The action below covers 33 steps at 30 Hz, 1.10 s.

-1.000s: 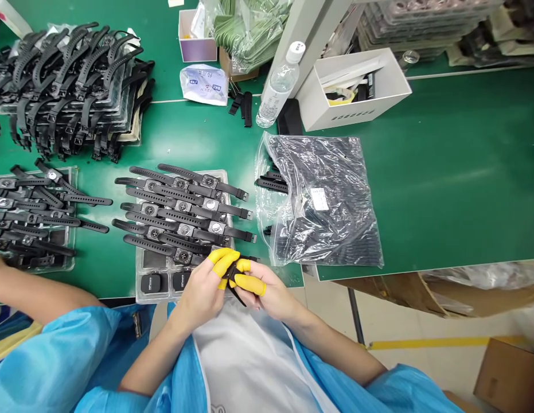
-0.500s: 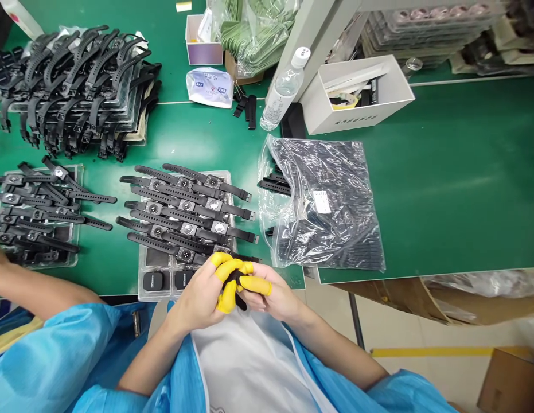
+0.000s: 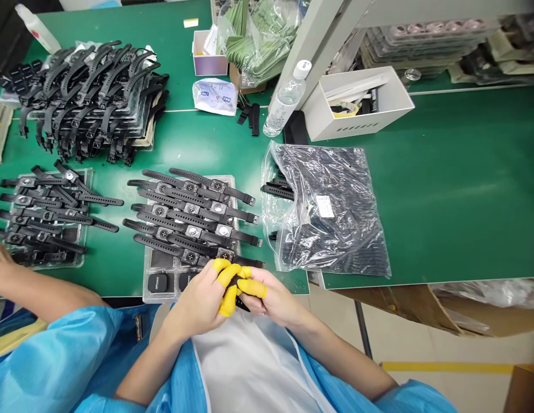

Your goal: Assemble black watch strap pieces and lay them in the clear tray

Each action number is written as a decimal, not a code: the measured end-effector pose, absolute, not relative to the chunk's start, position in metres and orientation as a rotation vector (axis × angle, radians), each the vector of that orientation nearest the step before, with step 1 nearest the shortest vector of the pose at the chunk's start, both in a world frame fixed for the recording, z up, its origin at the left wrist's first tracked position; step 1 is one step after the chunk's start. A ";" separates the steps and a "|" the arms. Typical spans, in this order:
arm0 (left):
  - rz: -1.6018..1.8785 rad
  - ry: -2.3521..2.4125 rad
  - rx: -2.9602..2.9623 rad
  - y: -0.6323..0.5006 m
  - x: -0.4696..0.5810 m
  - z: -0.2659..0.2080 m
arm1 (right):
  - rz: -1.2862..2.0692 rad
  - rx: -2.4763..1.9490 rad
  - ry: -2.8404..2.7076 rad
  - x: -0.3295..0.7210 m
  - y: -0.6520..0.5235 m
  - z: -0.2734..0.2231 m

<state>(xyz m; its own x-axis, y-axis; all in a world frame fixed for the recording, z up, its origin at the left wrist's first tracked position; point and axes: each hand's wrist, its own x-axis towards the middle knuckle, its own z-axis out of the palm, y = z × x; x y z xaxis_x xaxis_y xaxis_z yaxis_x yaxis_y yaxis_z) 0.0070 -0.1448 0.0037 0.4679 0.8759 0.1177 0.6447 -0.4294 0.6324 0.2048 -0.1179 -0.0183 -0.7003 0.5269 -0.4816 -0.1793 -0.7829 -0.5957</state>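
My left hand (image 3: 202, 298) and my right hand (image 3: 271, 295) meet just below the table's front edge, both with yellow finger cots. Between them they pinch a small black watch body with a strap (image 3: 237, 285), mostly hidden by the fingers. Right above the hands lies a clear tray (image 3: 152, 269) holding several black watches with straps (image 3: 189, 215), and a few bare black watch bodies (image 3: 158, 281) in its front row.
A clear bag of black straps (image 3: 331, 212) lies to the right. A second tray of watches (image 3: 38, 215) lies at left, with another person's arm (image 3: 30, 287) beside it. Stacked trays of watches (image 3: 90, 97), a water bottle (image 3: 286, 100) and a white box (image 3: 357, 103) stand farther back.
The view has shifted slightly. My left thumb has curled down over the black piece, and both hands have closed tighter around it.
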 end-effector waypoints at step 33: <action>0.063 1.949 2.290 -0.166 -0.069 0.029 | 0.688 -1.164 -2.321 0.201 -0.064 -0.019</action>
<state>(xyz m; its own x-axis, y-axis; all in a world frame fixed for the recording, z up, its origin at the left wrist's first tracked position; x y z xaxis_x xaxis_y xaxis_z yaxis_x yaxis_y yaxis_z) -0.0691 -0.1661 0.0289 0.1630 0.9851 -0.0547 0.9795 -0.1549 0.1285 0.2015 -0.0636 -0.0187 -0.5415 0.8234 0.1696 0.5980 0.5191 -0.6107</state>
